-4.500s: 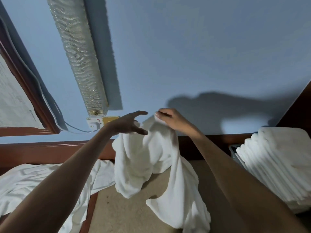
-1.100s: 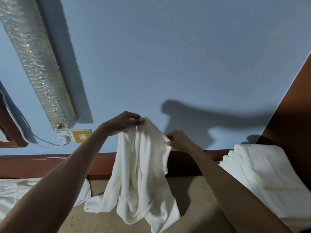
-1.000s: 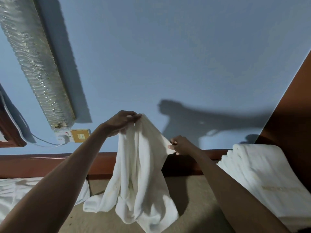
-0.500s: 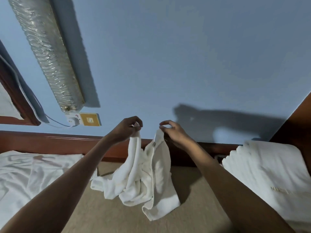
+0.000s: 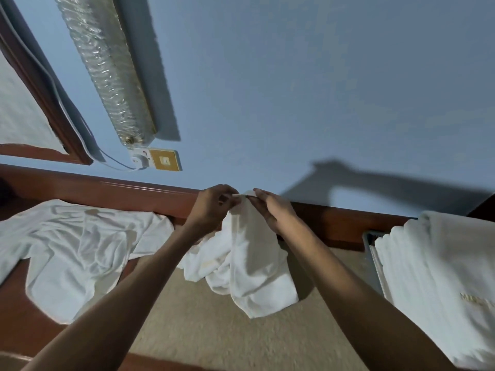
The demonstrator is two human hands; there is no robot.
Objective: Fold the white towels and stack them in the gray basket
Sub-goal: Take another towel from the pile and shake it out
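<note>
Since half a second ago the hands have closed the gap between them and sunk lower. The left hand (image 5: 211, 207) and right hand (image 5: 273, 211) now meet, both pinching the top edge of the towel (image 5: 249, 259), which hangs bunched down onto the worktop (image 5: 214, 333). For a clean fold, match the two corners exactly, shake out the twist below, then lay it flat. The gray basket (image 5: 370, 253) at right already holds folded towels (image 5: 442, 277).
</note>
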